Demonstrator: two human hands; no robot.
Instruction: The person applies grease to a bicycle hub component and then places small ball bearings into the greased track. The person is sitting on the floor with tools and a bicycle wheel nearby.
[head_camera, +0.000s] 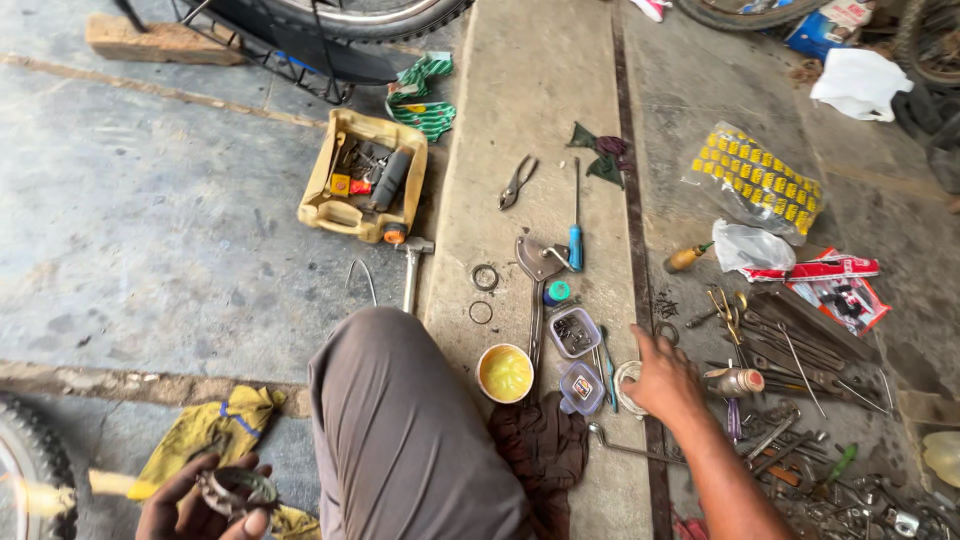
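Head view, person seated on concrete floor (150, 230), knee in grey trousers (400, 420) at centre. Landmark for all positions: yellow grease tub (505, 373).

Left hand (205, 500): far left of the tub and below it, at the lower frame edge. Palm up, fingers (255, 522) curled around a round metal ring part (238, 489), which rests in the palm. Yellow rag (215, 425) lies just above this hand.

Right hand (665, 380): right of the tub, reaching out over the floor, palm down. Fingers spread and loose, closed on nothing visible; the fingertips rest at a small round white part (628, 378). Whether they press it, cannot tell.

Between the tub and the right hand: two small clear boxes (575, 335), one above the other, holding small dark bits. Dark cloth (545, 445) just below the tub.

Above the tub: large wrench (538, 275), blue-handled screwdriver (576, 220), pliers (517, 182). Above-left: hammer (412, 265) and a cut-open yellow can (362, 178) used as a tool tray.

Far right of the tub, past the right hand: a heap of spanners and loose tools (790, 360); a small metal can (735, 381) lies just beside the hand.
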